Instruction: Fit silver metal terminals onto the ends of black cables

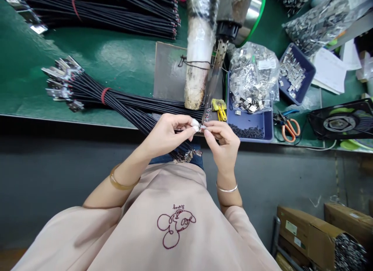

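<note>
L hand (166, 134) n R hand (225, 144) both pinching a tiny connector (201, 127), prob 2 steady it; blue tray (247, 119) close by, prob 4 reach.

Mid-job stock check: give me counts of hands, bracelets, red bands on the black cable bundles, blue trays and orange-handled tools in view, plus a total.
Hands: 2
Bracelets: 2
Red bands: 2
Blue trays: 2
Orange-handled tools: 1
Total: 9
</note>
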Tool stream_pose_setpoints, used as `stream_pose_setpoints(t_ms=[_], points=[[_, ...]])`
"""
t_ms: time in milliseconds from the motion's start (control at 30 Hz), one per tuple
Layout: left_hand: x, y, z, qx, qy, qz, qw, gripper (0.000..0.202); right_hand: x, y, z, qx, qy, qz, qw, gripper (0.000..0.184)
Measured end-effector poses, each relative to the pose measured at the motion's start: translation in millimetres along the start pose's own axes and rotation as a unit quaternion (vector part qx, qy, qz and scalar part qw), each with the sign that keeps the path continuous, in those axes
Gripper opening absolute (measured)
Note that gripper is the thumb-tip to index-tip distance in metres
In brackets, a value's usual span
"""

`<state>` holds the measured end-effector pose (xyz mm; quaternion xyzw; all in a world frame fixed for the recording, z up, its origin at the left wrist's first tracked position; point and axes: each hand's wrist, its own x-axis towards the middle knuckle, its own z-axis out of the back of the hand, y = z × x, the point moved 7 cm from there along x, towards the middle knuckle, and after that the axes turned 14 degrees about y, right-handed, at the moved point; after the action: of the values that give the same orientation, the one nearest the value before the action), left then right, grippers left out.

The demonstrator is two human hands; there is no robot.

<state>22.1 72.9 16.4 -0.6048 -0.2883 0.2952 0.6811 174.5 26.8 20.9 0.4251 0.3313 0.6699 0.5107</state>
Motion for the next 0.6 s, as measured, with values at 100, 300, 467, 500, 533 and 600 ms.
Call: stream_pose_setpoints(t_ms=[100,300,467,500,533,600], points=[[-0.8,-0.5,-0.8,0.016,0.011,0.000,1.000,0.022,1.0,-3.5,-5.4,0.035,0.009,-0.006,0.999,0.006],[-0.9,-2.1,-2.2,0.017,0.011,0.000,1.000,0.022,-2.1,0.6,-5.7,0.032,-0.019,0.015,0.999,0.009],[-0.3,-2.5,-2.6,0.022,0.032,0.010,0.999,0.025,-3.3,0.5,-6.8,0.016,-0.019,0.022,0.999,0.009],[0.0,-2.4,-2.6,0.022,0.037,0.013,0.999,0.026,-3.4,-0.3,-7.1,0.021,-0.018,0.021,0.999,0.009],[0.2,-2.4,-2.5,0.021,0.041,0.014,0.999,0.026,-3.6,-1.2,-7.4,0.029,-0.017,0.019,0.999,0.009],[0.4,-2.6,-2.0,0.018,0.045,0.013,0.999,0.027,-4.5,-2.6,-7.6,0.046,-0.016,0.017,0.999,0.010]])
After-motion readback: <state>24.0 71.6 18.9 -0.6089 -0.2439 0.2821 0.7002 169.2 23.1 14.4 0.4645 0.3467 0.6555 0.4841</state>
